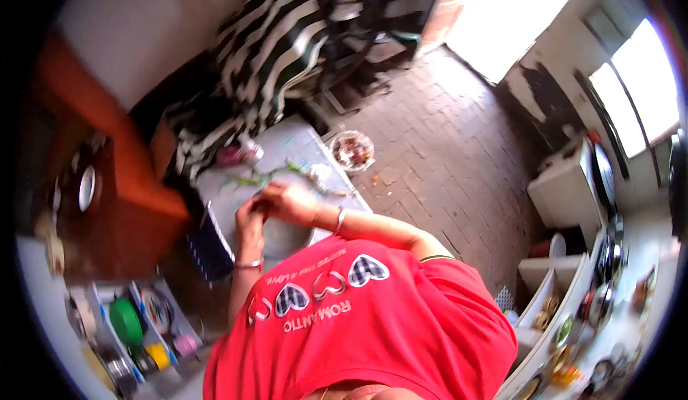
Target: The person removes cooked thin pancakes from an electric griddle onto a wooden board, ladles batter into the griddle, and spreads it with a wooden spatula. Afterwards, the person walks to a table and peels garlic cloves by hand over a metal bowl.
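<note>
My right hand point(288, 203) reaches in from the right over a small grey table point(304, 138), its fingers closed and meeting those of my left hand point(249, 222). The left fingers are also curled together. Whatever is between them is too small and blurred to make out. Just beneath the hands, partly covered by the right forearm, is a round grey bowl or pan point(287, 239). Green stalks of a vegetable point(251, 181) lie beyond the fingers, and a longer green and white stalk point(308, 174) stretches toward the table's right edge.
A pink and white packet or bottle point(240, 153) stands at the table's far left. On the brick floor past the right edge sits a basket with scraps point(351, 151). Shelves with dishes point(129, 321) are at lower left; a counter with pots point(602, 300) lines the right.
</note>
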`<state>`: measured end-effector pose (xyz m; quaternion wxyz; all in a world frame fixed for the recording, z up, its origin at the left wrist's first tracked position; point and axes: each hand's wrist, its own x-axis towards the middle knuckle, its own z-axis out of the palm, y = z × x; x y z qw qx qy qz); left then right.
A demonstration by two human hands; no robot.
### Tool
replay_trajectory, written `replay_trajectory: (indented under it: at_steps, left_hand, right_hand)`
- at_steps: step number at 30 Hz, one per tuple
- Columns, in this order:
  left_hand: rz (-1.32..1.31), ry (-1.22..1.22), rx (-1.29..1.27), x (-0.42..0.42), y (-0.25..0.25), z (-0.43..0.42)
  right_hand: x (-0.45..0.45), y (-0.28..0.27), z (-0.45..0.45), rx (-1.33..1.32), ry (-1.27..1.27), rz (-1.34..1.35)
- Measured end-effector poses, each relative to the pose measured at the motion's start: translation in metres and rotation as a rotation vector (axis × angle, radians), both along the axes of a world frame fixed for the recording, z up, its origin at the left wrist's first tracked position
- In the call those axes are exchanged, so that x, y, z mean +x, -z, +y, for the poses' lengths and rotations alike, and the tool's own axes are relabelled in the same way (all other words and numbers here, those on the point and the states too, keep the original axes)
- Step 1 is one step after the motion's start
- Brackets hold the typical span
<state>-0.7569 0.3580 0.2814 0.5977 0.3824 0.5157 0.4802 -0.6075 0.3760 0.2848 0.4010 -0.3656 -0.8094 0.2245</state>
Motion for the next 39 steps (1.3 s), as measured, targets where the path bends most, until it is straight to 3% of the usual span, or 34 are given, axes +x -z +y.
replay_trajectory:
  at_steps: [4, 7, 10, 18, 22, 29, 39]
  left_hand:
    - [-0.049, -0.034, -0.008, 0.001, -0.008, -0.004]
    - [-0.179, -0.091, 0.067, 0.001, -0.017, -0.01]
    - [-0.226, -0.09, 0.128, -0.005, -0.016, -0.016]
    - [-0.189, -0.059, 0.127, -0.012, -0.027, -0.031]
    - [-0.198, -0.025, 0.114, -0.009, -0.027, -0.031]
    - [-0.388, 0.135, 0.037, -0.003, -0.03, -0.032]
    - [-0.592, 0.129, -0.078, 0.005, -0.038, -0.022]
  right_hand:
    - [-0.001, -0.017, -0.004, -0.002, 0.004, 0.029]
    - [-0.003, -0.015, 0.002, -0.027, 0.017, 0.193]
    - [-0.002, -0.013, -0.005, -0.623, -0.119, 0.555]
    - [0.002, -0.014, -0.02, -1.03, -0.278, 0.939]
    - [0.0, -0.009, -0.023, -1.119, -0.269, 1.103]
    - [0.002, 0.004, -0.025, -1.126, -0.182, 1.117]
    - [0.023, 0.004, -0.02, -1.191, -0.076, 1.145]
